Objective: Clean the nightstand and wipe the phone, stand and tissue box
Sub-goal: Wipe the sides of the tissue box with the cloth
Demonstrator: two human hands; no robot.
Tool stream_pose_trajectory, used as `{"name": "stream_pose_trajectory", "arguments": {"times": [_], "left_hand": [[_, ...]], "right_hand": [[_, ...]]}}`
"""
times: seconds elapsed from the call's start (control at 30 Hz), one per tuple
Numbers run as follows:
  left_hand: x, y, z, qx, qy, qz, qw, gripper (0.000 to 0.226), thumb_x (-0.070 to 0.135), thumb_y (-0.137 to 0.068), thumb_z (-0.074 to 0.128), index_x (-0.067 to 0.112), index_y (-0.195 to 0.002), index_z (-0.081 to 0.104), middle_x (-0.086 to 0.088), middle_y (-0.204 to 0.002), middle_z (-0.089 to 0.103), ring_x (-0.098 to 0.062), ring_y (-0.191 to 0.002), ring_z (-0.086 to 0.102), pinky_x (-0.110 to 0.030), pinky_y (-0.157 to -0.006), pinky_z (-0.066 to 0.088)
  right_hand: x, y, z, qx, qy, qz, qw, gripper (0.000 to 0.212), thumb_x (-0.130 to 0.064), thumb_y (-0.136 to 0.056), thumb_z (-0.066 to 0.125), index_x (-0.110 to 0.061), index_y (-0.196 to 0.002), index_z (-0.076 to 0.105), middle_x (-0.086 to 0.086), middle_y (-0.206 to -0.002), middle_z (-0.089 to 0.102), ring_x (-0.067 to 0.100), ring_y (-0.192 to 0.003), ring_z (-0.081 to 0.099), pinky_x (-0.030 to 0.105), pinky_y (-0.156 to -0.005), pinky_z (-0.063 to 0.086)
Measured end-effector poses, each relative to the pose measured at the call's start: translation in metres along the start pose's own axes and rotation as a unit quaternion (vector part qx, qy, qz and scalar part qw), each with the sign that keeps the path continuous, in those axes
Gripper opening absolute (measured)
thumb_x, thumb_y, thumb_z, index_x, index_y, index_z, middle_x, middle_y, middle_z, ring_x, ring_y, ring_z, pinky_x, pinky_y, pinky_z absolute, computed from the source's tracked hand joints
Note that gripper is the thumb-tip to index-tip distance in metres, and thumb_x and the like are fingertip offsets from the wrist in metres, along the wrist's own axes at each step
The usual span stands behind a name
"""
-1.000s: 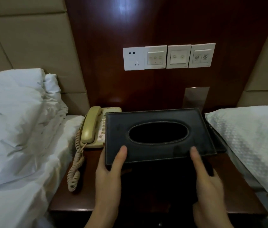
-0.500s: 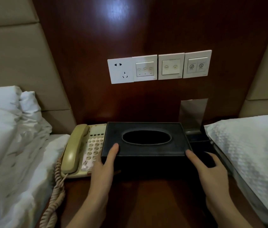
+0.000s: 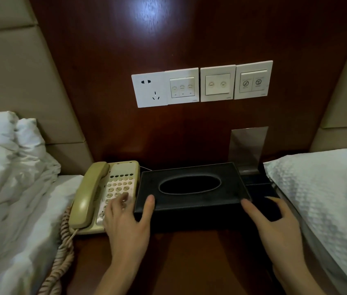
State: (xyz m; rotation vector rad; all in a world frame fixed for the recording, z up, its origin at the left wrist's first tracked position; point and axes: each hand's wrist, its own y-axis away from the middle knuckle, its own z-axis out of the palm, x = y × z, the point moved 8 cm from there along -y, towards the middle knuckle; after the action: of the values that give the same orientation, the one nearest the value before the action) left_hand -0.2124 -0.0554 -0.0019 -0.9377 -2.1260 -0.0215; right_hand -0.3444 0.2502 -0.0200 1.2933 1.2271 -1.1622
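Observation:
A black leather tissue box (image 3: 230,191) with an empty oval slot sits at the back of the dark wooden nightstand (image 3: 200,258). My left hand (image 3: 127,224) has its thumb on the box's front left corner, and its fingers spread, blurred, over the keypad of the beige phone (image 3: 95,194) beside it. My right hand (image 3: 274,224) holds the box's right end, thumb on the top corner and fingers curled round the side. A shiny upright stand (image 3: 248,143) rises behind the box's right end, its dark base partly hidden by the box and my fingers.
White bedding (image 3: 15,188) presses against the nightstand's left side and a white pillow (image 3: 328,188) against its right. The phone's coiled cord (image 3: 61,252) hangs down the left edge. A socket and switch panel (image 3: 202,84) is on the wooden wall above.
The tissue box went from tilted and lifted to flat at the back of the nightstand. My left fingers have come off its side and spread over the phone keypad.

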Motion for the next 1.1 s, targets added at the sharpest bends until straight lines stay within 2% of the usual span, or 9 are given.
{"name": "stream_pose_trajectory", "arguments": {"times": [0.07,0.13,0.2,0.27,0.43,0.7,0.83,1.0,1.1], "left_hand": [[-0.005,-0.002,0.001,0.005,0.037,0.008,0.999,0.088,0.083,-0.089,0.028,0.023,-0.15,0.05,-0.003,-0.152,0.043,-0.021,-0.146,0.029,-0.044,-0.122,0.023],[-0.004,-0.006,0.006,-0.026,0.064,0.024,0.997,0.083,0.084,-0.087,0.035,0.034,-0.154,0.04,0.002,-0.152,0.042,-0.019,-0.144,0.034,-0.047,-0.121,0.031],[-0.001,-0.011,0.011,-0.066,0.062,0.034,0.995,0.089,0.094,-0.075,0.044,0.047,-0.151,0.039,0.009,-0.152,0.037,-0.018,-0.143,0.037,-0.049,-0.116,0.04],[-0.002,-0.016,0.011,-0.091,0.056,0.031,0.994,0.101,0.101,-0.06,0.049,0.052,-0.148,0.04,0.013,-0.152,0.033,-0.017,-0.143,0.037,-0.047,-0.115,0.042],[0.002,-0.023,0.018,-0.115,-0.019,0.058,0.991,0.105,0.094,-0.06,0.056,0.055,-0.153,0.029,0.005,-0.163,0.025,-0.024,-0.149,0.028,-0.048,-0.119,0.035],[0.008,-0.044,0.025,-0.089,-0.064,0.081,0.991,0.098,0.097,-0.062,0.045,0.059,-0.151,0.031,0.001,-0.165,0.03,-0.03,-0.15,0.027,-0.048,-0.121,0.029],[0.014,-0.055,0.028,-0.078,-0.081,0.092,0.989,0.1,0.095,-0.064,0.043,0.053,-0.154,0.033,0.0,-0.164,0.033,-0.027,-0.15,0.027,-0.045,-0.124,0.02],[0.02,-0.068,0.034,-0.074,-0.094,0.097,0.988,0.102,0.093,-0.066,0.041,0.046,-0.156,0.033,-0.002,-0.163,0.035,-0.023,-0.152,0.027,-0.045,-0.124,0.016],[0.023,-0.079,0.035,-0.069,-0.105,0.106,0.986,0.101,0.092,-0.066,0.044,0.042,-0.154,0.041,-0.002,-0.159,0.041,-0.021,-0.15,0.031,-0.044,-0.124,0.018]], "right_hand": [[-0.002,0.001,0.008,-0.02,0.012,-0.013,1.0,0.033,-0.043,-0.078,0.08,-0.034,-0.103,0.06,-0.006,-0.099,0.066,0.018,-0.089,0.066,0.043,-0.078,0.055],[-0.002,0.0,0.013,-0.022,0.022,-0.022,0.999,0.03,-0.043,-0.079,0.08,-0.036,-0.099,0.059,-0.006,-0.097,0.066,0.017,-0.087,0.066,0.042,-0.075,0.056],[-0.001,0.0,0.016,-0.011,0.027,-0.024,0.999,0.03,-0.043,-0.08,0.079,-0.036,-0.099,0.057,-0.006,-0.096,0.065,0.017,-0.085,0.065,0.038,-0.071,0.054],[0.0,-0.001,0.017,-0.001,0.038,-0.032,0.999,0.032,-0.044,-0.081,0.077,-0.034,-0.103,0.056,-0.007,-0.096,0.064,0.015,-0.085,0.064,0.036,-0.071,0.053],[0.001,-0.005,0.023,0.001,0.049,-0.035,0.998,0.037,-0.043,-0.086,0.073,-0.029,-0.114,0.053,-0.011,-0.096,0.061,0.011,-0.085,0.061,0.035,-0.072,0.049],[0.001,-0.019,0.036,0.028,0.035,-0.036,0.998,0.038,-0.042,-0.087,0.072,-0.03,-0.114,0.049,-0.012,-0.096,0.057,0.013,-0.086,0.059,0.039,-0.077,0.05],[-0.001,-0.024,0.04,0.022,0.023,-0.043,0.999,0.037,-0.041,-0.088,0.071,-0.033,-0.115,0.047,-0.018,-0.095,0.054,0.003,-0.084,0.054,0.031,-0.074,0.046],[0.001,-0.025,0.048,0.002,-0.003,-0.023,1.0,0.036,-0.042,-0.088,0.071,-0.034,-0.114,0.047,-0.017,-0.098,0.054,0.002,-0.084,0.053,0.024,-0.065,0.044],[0.002,-0.022,0.052,-0.004,-0.008,-0.016,1.0,0.034,-0.042,-0.087,0.072,-0.034,-0.111,0.049,-0.013,-0.1,0.056,0.007,-0.087,0.056,0.033,-0.071,0.051]]}}
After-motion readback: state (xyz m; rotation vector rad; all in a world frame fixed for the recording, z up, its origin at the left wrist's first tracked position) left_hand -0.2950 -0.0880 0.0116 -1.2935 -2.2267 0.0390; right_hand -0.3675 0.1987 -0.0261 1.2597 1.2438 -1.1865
